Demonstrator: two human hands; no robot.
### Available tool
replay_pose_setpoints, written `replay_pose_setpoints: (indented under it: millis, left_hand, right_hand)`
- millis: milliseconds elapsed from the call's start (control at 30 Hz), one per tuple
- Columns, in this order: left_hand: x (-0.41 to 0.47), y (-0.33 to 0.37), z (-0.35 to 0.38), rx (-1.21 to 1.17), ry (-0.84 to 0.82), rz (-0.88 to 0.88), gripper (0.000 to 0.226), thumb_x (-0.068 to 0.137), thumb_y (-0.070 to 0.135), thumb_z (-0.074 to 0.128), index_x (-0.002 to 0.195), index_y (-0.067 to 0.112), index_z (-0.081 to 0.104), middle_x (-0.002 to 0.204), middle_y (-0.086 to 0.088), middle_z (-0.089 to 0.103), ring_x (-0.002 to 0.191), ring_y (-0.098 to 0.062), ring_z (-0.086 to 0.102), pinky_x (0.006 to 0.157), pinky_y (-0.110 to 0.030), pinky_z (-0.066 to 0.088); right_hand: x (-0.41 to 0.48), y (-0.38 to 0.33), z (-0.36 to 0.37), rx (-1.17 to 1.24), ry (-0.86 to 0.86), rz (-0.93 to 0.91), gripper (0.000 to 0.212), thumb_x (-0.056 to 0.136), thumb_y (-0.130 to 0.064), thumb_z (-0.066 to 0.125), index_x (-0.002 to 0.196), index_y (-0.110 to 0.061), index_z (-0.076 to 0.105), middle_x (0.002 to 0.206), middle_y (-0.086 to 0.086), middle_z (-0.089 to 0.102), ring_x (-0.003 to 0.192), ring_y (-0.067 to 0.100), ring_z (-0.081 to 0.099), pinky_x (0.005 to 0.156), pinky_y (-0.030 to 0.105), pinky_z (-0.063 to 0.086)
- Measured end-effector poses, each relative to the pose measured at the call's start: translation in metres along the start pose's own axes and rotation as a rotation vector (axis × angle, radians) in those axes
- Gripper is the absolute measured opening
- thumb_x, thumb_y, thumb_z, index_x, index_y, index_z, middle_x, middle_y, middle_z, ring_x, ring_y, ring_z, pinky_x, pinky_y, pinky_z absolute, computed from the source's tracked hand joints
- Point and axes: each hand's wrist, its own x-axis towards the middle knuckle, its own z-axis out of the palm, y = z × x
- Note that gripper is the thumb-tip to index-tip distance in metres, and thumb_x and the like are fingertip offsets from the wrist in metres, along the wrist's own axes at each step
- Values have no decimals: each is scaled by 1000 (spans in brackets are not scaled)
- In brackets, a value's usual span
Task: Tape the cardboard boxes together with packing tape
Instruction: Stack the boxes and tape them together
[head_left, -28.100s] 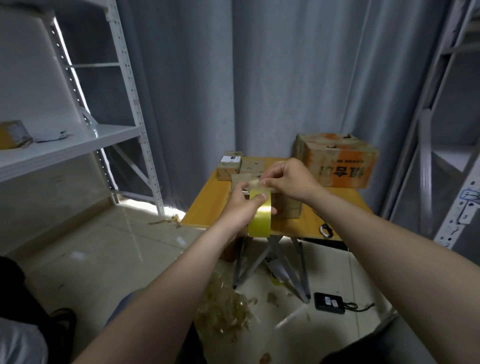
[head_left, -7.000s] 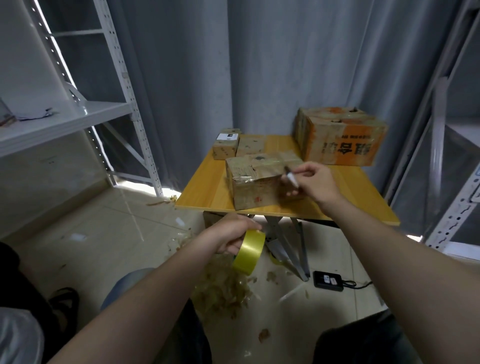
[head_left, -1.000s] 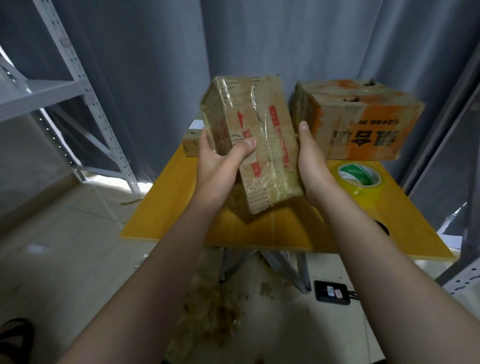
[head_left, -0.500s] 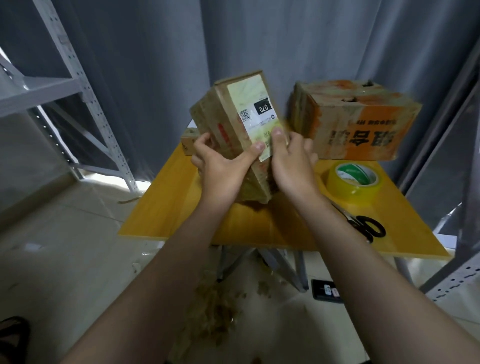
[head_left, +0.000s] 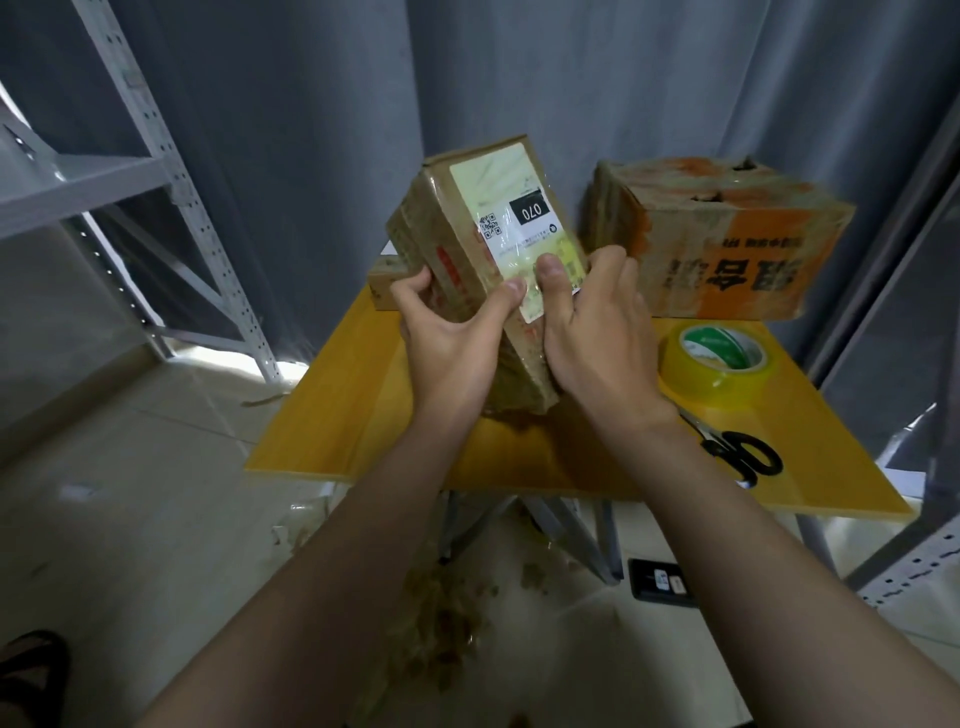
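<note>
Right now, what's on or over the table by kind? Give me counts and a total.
Cardboard boxes: 3 (labelled box gripped by left hand and right hand; large orange-printed box; small box, partly hidden behind the left hand)
Tape roll: 1
Scissors: 1
Total: 5

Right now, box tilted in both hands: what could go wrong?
1. The left hand and right hand grip only the lower half of the tilted, tape-wrapped box; it may slip.
2. The scissors lie near the table edge beside the right forearm; a sweep could knock them off.
</note>
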Motion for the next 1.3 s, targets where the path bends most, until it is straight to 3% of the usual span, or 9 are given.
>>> replay_pose_setpoints:
  millis: [167,333,467,667,800,967,1100,1200,1300]
  left_hand:
    - [6,5,-9,-46,-39,29,74,62,51,89,120,30,48,120,3,72,104,-12,74,89,-38,62]
    - [9,3,-8,-62,-85,29,76,71,42,89,131,26,45,121,2,70,103,-11,74,87,-40,63]
    - [14,6,-14,-149,-106,26,84,70,42,87,139,26,42,131,-6,66,113,-17,71,93,-47,61]
    - [16,-2,-17,-87,-194,39,67,90,39,71,149,23,44,136,-2,65,117,-14,69,94,-33,59]
    - [17,1,-7,133,-152,123,59,95,38,65,150,25,47,142,-8,57,127,-22,61,107,-48,52]
    - [12,7,-3,212,-82,-52,148,63,72,84,165,20,-9,173,-10,4,157,-28,19,106,-26,30]
    - [10,4,-5,108,-34,-65,142,56,68,82,165,18,7,168,-10,26,153,-28,31,119,-39,38]
    - [-1,4,1,50,-48,-78,133,58,68,74,165,21,11,169,-9,27,151,-28,36,119,-45,38]
    - [-7,4,5,64,-16,-107,129,59,71,66,165,22,12,168,-6,28,150,-29,37,119,-49,37]
  right_hand:
    - [16,20,-4,76,54,-105,31,112,-41,34,95,-17,46,85,1,57,80,28,58,66,39,37]
    - [17,24,-6,307,87,-6,39,112,-40,33,79,-27,50,72,-10,55,66,2,52,61,31,34]
    - [23,13,-11,559,-99,325,61,107,-62,26,92,-22,70,90,-3,75,89,11,70,86,39,55]
    - [21,11,-11,813,-470,480,72,100,-76,26,139,-29,64,132,5,71,122,26,67,110,50,48]
    - [14,5,4,482,-279,394,64,102,-71,28,142,-28,50,145,6,54,135,27,51,117,46,36]
    - [4,-2,6,338,-195,159,61,99,-60,54,151,-30,40,149,6,46,142,29,36,108,33,29]
    - [1,-8,7,313,-193,172,66,99,-66,43,155,-32,36,151,6,45,140,29,31,108,41,28]
    - [-7,-15,9,-50,-131,118,73,98,-74,19,157,-31,25,150,10,38,133,33,31,102,54,24]
    - [-12,-19,7,-150,-38,41,70,99,-72,24,152,-28,32,141,9,45,124,33,40,97,50,28]
